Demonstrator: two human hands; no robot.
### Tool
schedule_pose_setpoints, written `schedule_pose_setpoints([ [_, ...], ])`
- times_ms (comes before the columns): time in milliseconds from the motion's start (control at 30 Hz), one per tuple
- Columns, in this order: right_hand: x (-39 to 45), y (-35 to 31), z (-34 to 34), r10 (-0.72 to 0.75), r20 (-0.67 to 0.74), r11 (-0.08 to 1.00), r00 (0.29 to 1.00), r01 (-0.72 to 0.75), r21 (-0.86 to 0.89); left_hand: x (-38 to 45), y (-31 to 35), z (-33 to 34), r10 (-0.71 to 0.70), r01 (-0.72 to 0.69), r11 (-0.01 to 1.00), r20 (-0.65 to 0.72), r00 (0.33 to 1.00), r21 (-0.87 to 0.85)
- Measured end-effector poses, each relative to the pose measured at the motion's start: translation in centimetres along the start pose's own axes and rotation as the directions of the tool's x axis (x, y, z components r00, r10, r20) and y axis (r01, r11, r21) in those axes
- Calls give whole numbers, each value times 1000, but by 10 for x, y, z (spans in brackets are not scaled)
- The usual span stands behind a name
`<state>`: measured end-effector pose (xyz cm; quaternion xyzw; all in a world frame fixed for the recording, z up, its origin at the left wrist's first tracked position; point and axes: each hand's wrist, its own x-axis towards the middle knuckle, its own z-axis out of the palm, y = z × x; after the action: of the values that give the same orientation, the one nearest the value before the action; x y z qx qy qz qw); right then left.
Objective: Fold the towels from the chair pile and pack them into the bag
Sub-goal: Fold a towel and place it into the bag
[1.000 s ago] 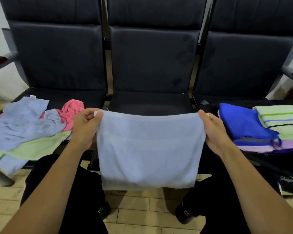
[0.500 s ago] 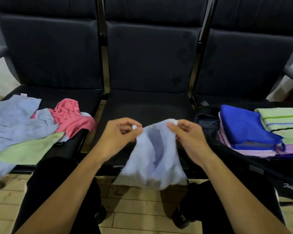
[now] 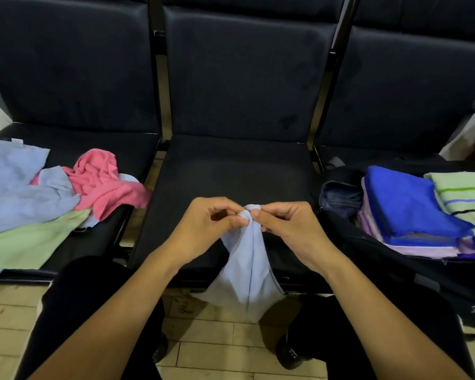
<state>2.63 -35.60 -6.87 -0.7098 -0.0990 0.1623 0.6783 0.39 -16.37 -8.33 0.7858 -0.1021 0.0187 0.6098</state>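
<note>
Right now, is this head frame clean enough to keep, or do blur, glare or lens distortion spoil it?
Head view: sharp on both hands, left hand and right hand, pinching the light blue towel; even, dim lighting, no glare; wide-angle bending of the chair backs toward the edges.

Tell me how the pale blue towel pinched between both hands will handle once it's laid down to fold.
Likely floppy: the pale blue towel hangs limp, creased, from the left hand and right hand. Probably light, since fingertip pinches carry it. Unlikely to slip.
</note>
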Motion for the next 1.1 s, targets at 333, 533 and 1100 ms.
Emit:
schedule_pose_setpoints([
  [333, 4, 1, -6, -28, 61, 985, 998, 38, -166, 9, -3, 4, -22, 21, 999, 14, 1000, 49],
  [533, 0, 0, -3, -30, 110, 979, 993, 52, -198, 7, -6, 3, -18, 16, 993, 21, 1000, 121],
  [1100, 2, 1, -39, -108, -66, 958, 992, 86, -274, -4, -14, -40, -206, 216, 973, 108, 972, -87],
])
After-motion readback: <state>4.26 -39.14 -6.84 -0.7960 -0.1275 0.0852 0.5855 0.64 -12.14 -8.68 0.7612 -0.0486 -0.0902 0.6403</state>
